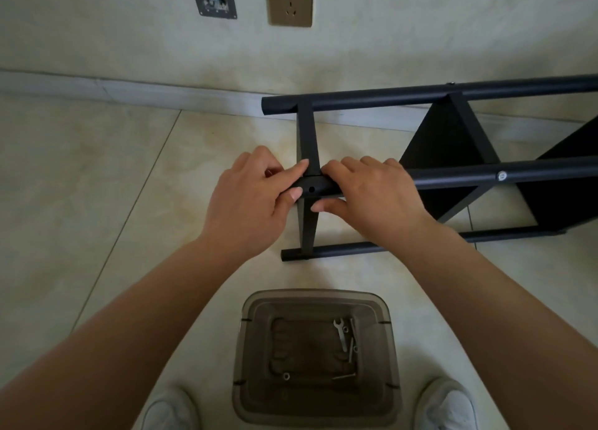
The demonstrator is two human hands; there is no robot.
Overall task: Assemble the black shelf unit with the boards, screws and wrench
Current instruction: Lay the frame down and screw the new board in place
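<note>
black metal shelf unit (453,157), lying on its side across the centre and right of the frame on a pale tiled floor (97,186), one dark board already fitted at right. both hands meet at the left end of the near black round tube (459,177), where a flat crossbar (307,138) joins it and an empty screw hole (312,189) faces the camera. left hand (249,199): thumb and fingers curled round the tube end, grasping it. right hand (372,196): fingers draped over the tube, thumb beneath, gripping it beside the joint. step in hand, as judged: aligning tube hole with crossbar before fastening. a seated screw head (502,176) shows farther right on the same tube. next move likely calls for a loose screw (351,348) and the small silver wrench (339,332), both lying in the translucent grey plastic bin (249,365) at lower centre, while one hand keeps the joint aligned.
</note>
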